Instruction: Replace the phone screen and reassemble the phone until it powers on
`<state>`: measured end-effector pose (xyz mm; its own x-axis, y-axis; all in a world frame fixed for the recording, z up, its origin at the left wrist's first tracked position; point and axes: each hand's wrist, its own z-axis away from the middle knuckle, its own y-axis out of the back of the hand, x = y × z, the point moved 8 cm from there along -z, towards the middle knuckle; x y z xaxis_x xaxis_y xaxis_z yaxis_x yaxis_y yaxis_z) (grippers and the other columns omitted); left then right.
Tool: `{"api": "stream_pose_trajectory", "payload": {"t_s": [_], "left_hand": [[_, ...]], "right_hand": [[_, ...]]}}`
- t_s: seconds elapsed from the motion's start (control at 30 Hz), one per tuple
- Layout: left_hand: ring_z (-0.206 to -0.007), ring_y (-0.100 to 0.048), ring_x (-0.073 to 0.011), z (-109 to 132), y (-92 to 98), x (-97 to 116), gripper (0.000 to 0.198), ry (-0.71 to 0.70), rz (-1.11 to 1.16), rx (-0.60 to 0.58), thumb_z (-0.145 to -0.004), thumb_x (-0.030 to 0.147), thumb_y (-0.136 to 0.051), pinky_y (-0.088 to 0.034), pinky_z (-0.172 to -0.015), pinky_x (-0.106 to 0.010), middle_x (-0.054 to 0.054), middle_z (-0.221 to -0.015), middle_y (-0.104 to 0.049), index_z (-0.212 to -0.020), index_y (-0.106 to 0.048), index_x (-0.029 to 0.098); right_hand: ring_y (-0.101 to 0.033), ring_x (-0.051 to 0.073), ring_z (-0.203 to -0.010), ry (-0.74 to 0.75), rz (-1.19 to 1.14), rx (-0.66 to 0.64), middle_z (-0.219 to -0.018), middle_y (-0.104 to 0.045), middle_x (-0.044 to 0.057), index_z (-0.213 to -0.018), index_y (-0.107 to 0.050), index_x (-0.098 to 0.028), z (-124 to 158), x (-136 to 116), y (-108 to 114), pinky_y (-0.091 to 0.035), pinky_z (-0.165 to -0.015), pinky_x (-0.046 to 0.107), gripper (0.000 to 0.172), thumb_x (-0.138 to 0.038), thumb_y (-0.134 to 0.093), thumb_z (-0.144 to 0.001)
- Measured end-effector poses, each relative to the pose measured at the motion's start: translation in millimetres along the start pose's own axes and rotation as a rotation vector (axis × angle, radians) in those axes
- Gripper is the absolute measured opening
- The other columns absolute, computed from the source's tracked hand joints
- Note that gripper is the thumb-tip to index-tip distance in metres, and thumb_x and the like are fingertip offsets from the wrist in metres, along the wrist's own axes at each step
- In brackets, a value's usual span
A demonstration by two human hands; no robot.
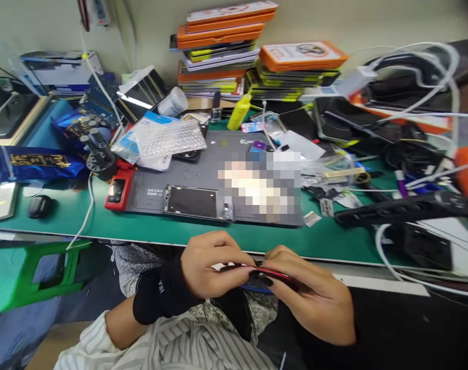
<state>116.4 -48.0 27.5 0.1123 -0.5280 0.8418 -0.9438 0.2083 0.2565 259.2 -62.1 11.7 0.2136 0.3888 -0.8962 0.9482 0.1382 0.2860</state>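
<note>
Item: thin red-edged flat phone part [265, 272], pinched by my left hand [209, 267] and right hand [311, 300] over my lap. Risk, I judge: slipping, dropping floorward.

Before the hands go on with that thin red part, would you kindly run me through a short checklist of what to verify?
1. Thin red part held by both hands: ok, the left hand and right hand pinch it together.
2. Held over the mat: not ok, it is below the table edge, above the lap.
3. Open phone lying flat on the grey mat: ok.
4. Part's alignment: cannot tell, fingers cover it.
5. Cables away from the mat: ok, they lie at the right.
</note>
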Motion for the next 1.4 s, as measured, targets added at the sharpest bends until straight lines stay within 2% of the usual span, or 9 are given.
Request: {"api": "stream_pose_trajectory", "payload": {"t_s": [0.33, 0.57, 0.7, 0.83, 0.97, 1.07, 1.17, 1.27, 1.4], "left_hand": [[-0.055, -0.051, -0.0095, 29.4, 0.0, -46.7, 0.01, 0.439, 0.323, 0.065, -0.072, 0.021, -0.071, -0.042, -0.051, -0.022, -0.007, -0.067, -0.062, -0.069, -0.072, 0.011], [-0.056, -0.052, -0.0094, 32.5, 6.3, -55.7, 0.019, 0.501, 0.388, 0.116, -0.074, 0.028, -0.071, -0.042, -0.051, -0.021, -0.006, -0.064, -0.061, -0.065, -0.069, 0.011], [-0.058, -0.052, -0.0089, 32.0, 7.0, -56.2, 0.023, 0.452, 0.496, 0.141, -0.073, 0.03, -0.075, -0.044, -0.053, -0.02, -0.003, -0.063, -0.058, -0.064, -0.064, 0.012], [-0.065, -0.057, -0.0105, 31.6, -0.3, -48.8, 0.015, 0.37, 0.612, 0.078, -0.067, 0.02, -0.079, -0.051, -0.059, -0.022, -0.006, -0.076, -0.06, -0.073, -0.067, 0.013], [-0.069, -0.059, -0.0107, 37.4, -4.0, -54.5, 0.015, 0.479, 0.606, 0.114, -0.064, 0.015, -0.078, -0.053, -0.059, -0.02, -0.006, -0.081, -0.059, -0.074, -0.067, 0.013], [-0.066, -0.057, -0.0097, 42.9, -4.1, -62.1, 0.016, 0.604, 0.557, 0.175, -0.065, 0.02, -0.078, -0.048, -0.052, -0.016, -0.005, -0.078, -0.058, -0.072, -0.066, 0.012], [-0.064, -0.056, -0.0098, 46.0, -5.9, -67.2, 0.023, 0.693, 0.542, 0.217, -0.061, 0.027, -0.081, -0.049, -0.051, -0.017, -0.004, -0.074, -0.058, -0.067, -0.064, 0.012], [-0.062, -0.057, -0.0098, 47.3, -9.6, -71.5, 0.027, 0.746, 0.609, 0.264, -0.057, 0.027, -0.084, -0.053, -0.052, -0.02, -0.002, -0.072, -0.058, -0.065, -0.063, 0.012], [-0.062, -0.059, -0.0098, 48.9, -12.1, -75.9, 0.031, 0.79, 0.684, 0.334, -0.051, 0.024, -0.087, -0.055, -0.053, -0.02, 0.0, -0.069, -0.058, -0.065, -0.062, 0.012]], "right_hand": [[-0.054, 0.015, -0.057, 0.005, -0.042, -0.053, -0.063, -0.06, 0.001, -0.09, -0.072, -0.025, -1.3, 6.1, -17.3, -0.045, -0.051, 0.027, 0.026, -0.003, -0.063, -0.078], [-0.055, 0.015, -0.057, -0.029, -0.062, -0.027, -0.062, -0.061, 0.001, -0.089, -0.073, -0.025, -0.9, 10.0, -17.7, -0.045, -0.051, 0.027, 0.021, -0.008, -0.065, -0.08], [-0.057, 0.015, -0.059, -0.203, -0.176, 0.065, -0.064, -0.062, 0.003, -0.082, -0.073, -0.023, 7.3, 33.7, -11.5, -0.046, -0.05, 0.025, 0.007, -0.021, -0.066, -0.083], [-0.056, 0.013, -0.049, -0.435, -0.412, 0.185, -0.058, -0.061, 0.001, -0.077, -0.071, -0.022, 20.5, 62.3, -14.8, -0.047, -0.045, 0.023, 0.016, -0.038, -0.07, -0.08], [-0.052, 0.011, -0.042, -0.539, -0.478, 0.231, -0.053, -0.059, -0.001, -0.08, -0.07, -0.022, 30.3, 75.7, -24.5, -0.046, -0.041, 0.023, 0.021, -0.043, -0.069, -0.079], [-0.065, 0.016, -0.068, -0.426, -0.23, 0.27, -0.083, -0.068, 0.005, -0.096, -0.07, -0.023, 29.4, 65.1, -19.2, -0.055, -0.058, 0.027, 0.017, -0.031, -0.067, -0.082], [-0.065, 0.023, -0.097, -0.129, 0.188, 0.244, -0.106, -0.065, 0.009, -0.109, -0.065, -0.023, 20.9, 31.2, -17.8, -0.055, -0.081, 0.035, 0.03, -0.017, -0.066, -0.08], [-0.065, 0.019, -0.087, 0.078, 0.356, 0.18, -0.092, -0.068, 0.006, -0.101, -0.064, -0.021, 14.5, 7.1, -25.5, -0.054, -0.078, 0.031, 0.026, -0.007, -0.064, -0.079], [-0.067, 0.015, -0.078, 0.091, 0.387, 0.196, -0.087, -0.068, 0.006, -0.101, -0.062, -0.019, 10.4, 2.9, -25.0, -0.054, -0.072, 0.026, 0.025, -0.003, -0.062, -0.081]]}}
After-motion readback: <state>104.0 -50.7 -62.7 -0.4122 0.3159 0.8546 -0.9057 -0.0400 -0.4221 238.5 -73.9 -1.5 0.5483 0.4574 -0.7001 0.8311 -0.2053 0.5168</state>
